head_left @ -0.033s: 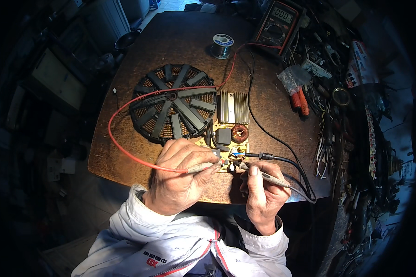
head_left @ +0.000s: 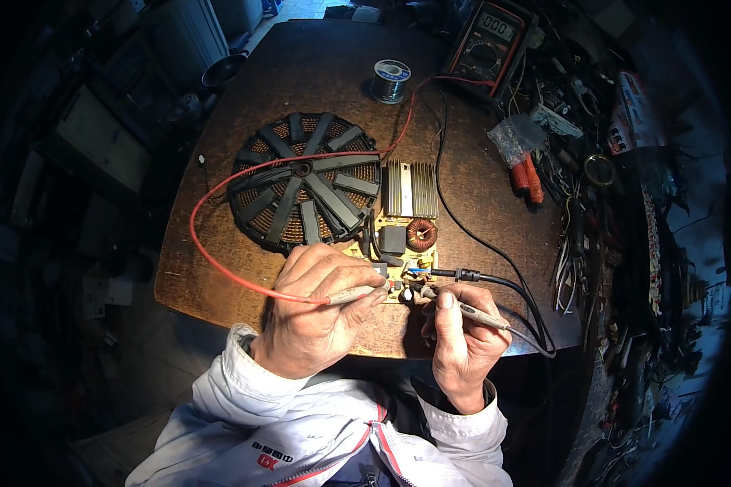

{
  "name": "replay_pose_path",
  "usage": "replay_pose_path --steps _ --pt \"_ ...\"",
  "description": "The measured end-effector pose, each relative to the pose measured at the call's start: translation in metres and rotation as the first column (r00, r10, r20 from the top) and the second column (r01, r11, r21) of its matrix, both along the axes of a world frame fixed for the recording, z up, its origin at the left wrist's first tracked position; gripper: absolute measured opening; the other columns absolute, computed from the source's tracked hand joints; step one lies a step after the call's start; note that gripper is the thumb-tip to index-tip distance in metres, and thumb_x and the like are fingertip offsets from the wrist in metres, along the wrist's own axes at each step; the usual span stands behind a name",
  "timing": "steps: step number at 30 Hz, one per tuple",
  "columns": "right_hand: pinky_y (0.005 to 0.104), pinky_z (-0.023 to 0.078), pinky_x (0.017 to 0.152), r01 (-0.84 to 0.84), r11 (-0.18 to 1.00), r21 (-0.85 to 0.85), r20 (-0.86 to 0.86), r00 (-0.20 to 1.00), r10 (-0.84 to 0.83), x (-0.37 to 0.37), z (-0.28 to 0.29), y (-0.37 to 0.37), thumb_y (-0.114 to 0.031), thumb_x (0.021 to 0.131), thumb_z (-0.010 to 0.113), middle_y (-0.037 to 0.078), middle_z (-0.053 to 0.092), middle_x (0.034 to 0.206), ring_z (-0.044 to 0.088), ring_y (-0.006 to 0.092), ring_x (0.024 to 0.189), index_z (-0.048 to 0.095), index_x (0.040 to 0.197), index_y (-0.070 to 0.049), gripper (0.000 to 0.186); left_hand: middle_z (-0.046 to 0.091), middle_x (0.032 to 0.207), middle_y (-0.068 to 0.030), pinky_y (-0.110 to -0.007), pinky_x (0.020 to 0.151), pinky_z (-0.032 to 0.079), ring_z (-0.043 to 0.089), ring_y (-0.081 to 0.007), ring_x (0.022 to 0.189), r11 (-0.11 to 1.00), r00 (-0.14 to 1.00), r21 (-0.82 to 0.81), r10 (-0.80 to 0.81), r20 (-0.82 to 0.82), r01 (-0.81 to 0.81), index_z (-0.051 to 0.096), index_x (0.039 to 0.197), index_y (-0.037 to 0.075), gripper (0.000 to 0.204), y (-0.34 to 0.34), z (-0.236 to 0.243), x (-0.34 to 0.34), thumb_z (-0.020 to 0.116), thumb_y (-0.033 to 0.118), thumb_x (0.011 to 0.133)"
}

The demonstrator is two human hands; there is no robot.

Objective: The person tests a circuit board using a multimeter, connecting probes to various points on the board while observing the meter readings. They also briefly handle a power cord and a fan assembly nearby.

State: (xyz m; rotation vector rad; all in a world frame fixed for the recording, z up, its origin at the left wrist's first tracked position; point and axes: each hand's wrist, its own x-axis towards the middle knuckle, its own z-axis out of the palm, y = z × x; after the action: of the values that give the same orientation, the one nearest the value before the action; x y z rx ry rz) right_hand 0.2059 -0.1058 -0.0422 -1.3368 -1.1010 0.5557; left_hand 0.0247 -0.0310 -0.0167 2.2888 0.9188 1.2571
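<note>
My left hand is closed around a multimeter test probe with a red lead. Its tip points into the near part of a yellowish circuit board. In my right hand a second test probe, worn and greyish, is pinched between thumb and fingers, its tip angled left to the same part. Whether either tip touches metal cannot be made out. The board carries a finned heat sink, a copper toroid coil and a dark block component. A black power cord joins the board's right side.
Left of the board lies a round induction coil with dark bars, the red lead crossing it. A multimeter stands at the far right, near a solder spool. Red-handled pliers and cluttered tools and wires line the right edge.
</note>
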Motion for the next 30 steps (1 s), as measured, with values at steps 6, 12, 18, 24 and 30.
replay_pose_path --steps 6,12,18,24,30 --pt "0.0218 0.046 0.055 -0.026 0.998 -0.049 -0.148 0.989 0.019 -0.002 0.011 0.003 -0.003 0.098 0.066 0.007 0.068 0.077 0.059 0.0078 0.059 0.067 0.099 0.007 0.010 0.073 0.093 -0.0069 -0.038 0.080 0.049 0.068 -0.0263 0.088 1.000 1.000 0.003 0.000 0.007 0.000 0.071 0.097 0.003 0.024 0.000 -0.001 0.000 0.083 0.008 0.076" --pt "0.0219 0.046 0.051 -0.039 0.997 -0.061 -0.134 0.991 0.030 -0.001 0.014 0.008 -0.005 0.100 0.064 0.007 0.067 0.072 0.059 0.0079 0.056 0.065 0.097 0.007 0.013 0.073 0.093 -0.0067 -0.038 0.080 0.049 0.068 -0.0262 0.088 1.000 1.000 0.021 -0.005 0.012 0.005 0.071 0.096 0.004 0.024 0.001 -0.001 0.000 0.083 0.008 0.076" --pt "0.0220 0.046 0.051 -0.051 0.997 -0.057 -0.127 0.991 0.043 0.000 0.015 0.007 -0.003 0.100 0.064 0.007 0.067 0.072 0.060 0.0083 0.056 0.064 0.097 0.008 0.011 0.073 0.092 -0.0065 -0.038 0.079 0.049 0.068 -0.0261 0.088 1.000 1.000 0.002 0.006 0.009 -0.006 0.070 0.097 0.004 0.026 0.000 0.000 0.001 0.083 0.007 0.075" --pt "0.0222 0.047 0.051 -0.055 0.996 -0.067 -0.106 0.993 0.048 0.000 0.015 0.008 -0.003 0.100 0.064 0.008 0.068 0.073 0.061 0.0088 0.057 0.064 0.098 0.008 0.011 0.073 0.087 -0.0106 -0.039 0.074 0.050 0.065 -0.0274 0.079 1.000 1.000 0.025 -0.004 0.026 0.003 0.071 0.093 0.001 0.017 0.002 -0.001 0.000 0.080 0.013 0.085" --pt "0.0221 0.047 0.051 -0.058 0.996 -0.064 -0.133 0.990 0.049 0.000 0.015 0.008 -0.003 0.100 0.064 0.008 0.068 0.073 0.061 0.0089 0.057 0.064 0.098 0.008 0.011 0.072 0.087 -0.0101 -0.039 0.075 0.049 0.065 -0.0277 0.079 0.999 1.000 0.032 -0.009 0.019 0.009 0.071 0.093 0.001 0.016 0.003 -0.002 0.000 0.078 0.014 0.087"
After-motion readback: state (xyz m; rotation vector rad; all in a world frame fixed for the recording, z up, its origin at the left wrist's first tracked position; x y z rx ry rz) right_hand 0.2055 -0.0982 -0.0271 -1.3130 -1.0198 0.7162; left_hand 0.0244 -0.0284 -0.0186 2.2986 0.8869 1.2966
